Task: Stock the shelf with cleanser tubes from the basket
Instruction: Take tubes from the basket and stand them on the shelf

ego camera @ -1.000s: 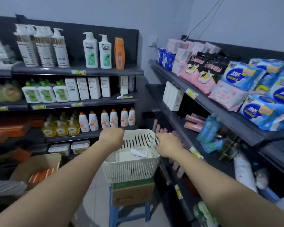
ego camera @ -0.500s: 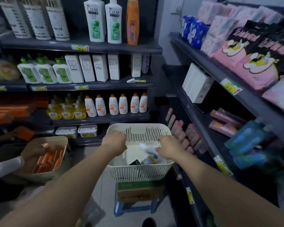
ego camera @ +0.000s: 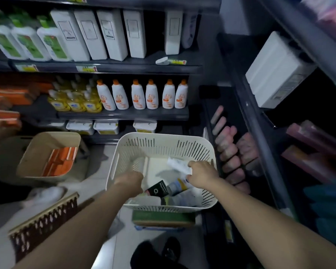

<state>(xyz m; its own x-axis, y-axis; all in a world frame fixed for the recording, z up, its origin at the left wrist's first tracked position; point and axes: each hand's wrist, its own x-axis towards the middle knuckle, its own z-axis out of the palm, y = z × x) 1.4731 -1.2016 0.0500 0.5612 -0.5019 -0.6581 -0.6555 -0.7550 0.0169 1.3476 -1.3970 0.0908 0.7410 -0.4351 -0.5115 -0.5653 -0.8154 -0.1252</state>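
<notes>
One wide-angle camera, worn on the head, looks forward and steeply down from close above the basket (ego camera: 163, 146), which sits just below centre. Shelving (ego camera: 260, 133) fills the frame from 9 round to 3 o'clock, and floor (ego camera: 114, 249) lies at 6 o'clock.

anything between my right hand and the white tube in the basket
Nothing visible does: the right hand is touching the white tube, which lies uncovered inside the white basket.
</notes>
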